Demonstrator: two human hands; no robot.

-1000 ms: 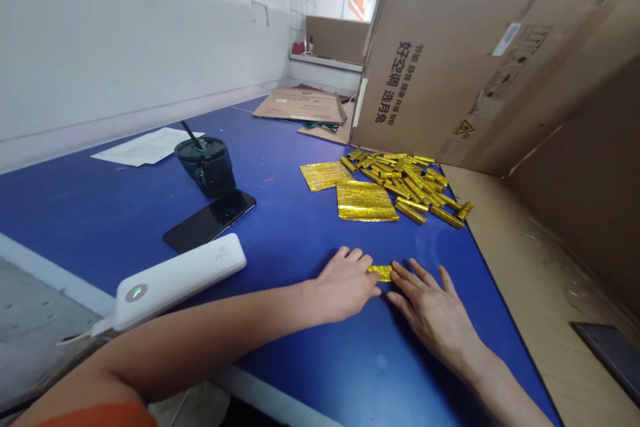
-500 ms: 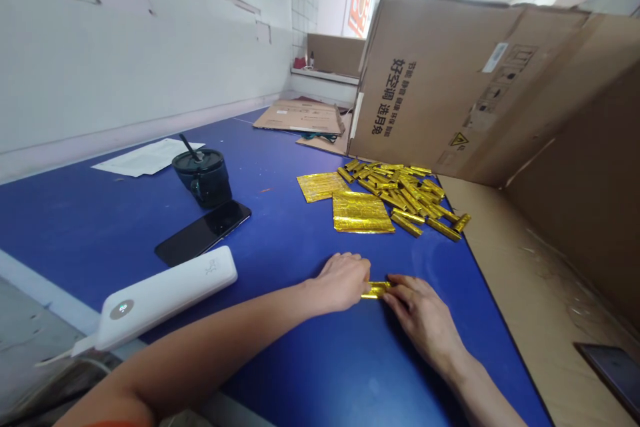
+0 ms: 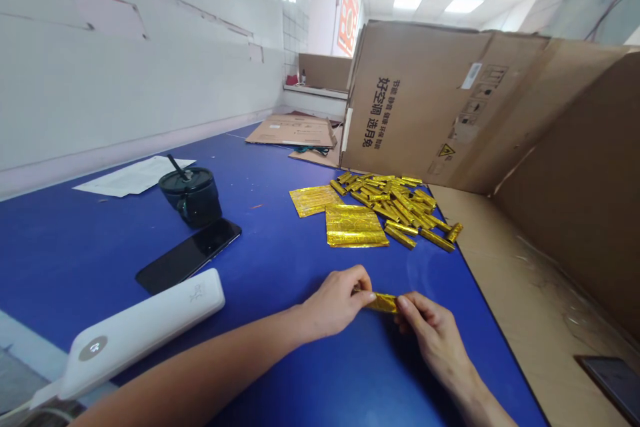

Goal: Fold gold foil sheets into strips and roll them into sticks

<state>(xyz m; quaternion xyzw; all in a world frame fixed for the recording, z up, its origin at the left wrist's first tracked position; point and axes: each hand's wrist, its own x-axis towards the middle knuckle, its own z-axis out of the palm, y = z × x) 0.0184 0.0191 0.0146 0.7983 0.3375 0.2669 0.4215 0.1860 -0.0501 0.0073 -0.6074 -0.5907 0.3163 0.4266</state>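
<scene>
Between my two hands is a narrow gold foil roll [image 3: 384, 303], its ends covered by my fingers. My left hand [image 3: 340, 297] pinches its left end with thumb and curled fingers. At the other end my right hand [image 3: 433, 327] grips it between thumb and fingers. Beyond them lie two flat stacks of gold foil sheets, a nearer foil stack [image 3: 356, 227] and a farther foil stack [image 3: 313, 199]. A loose pile of gold foil rolls [image 3: 400, 203] spreads to the right of these stacks, near the table's edge.
On the left of the blue table [image 3: 280, 260] are a dark lidded mug [image 3: 193, 197], a black phone [image 3: 190, 255], a white power bank [image 3: 145, 330] and papers [image 3: 133, 175]. A big cardboard box [image 3: 425, 100] rises behind the pile. Another dark device [image 3: 613, 380] lies at lower right.
Both hands have turned the foil strip, which was low at the table and now looks rolled and raised slightly. My left thumb now shows on top. The whole view has shifted a little.
</scene>
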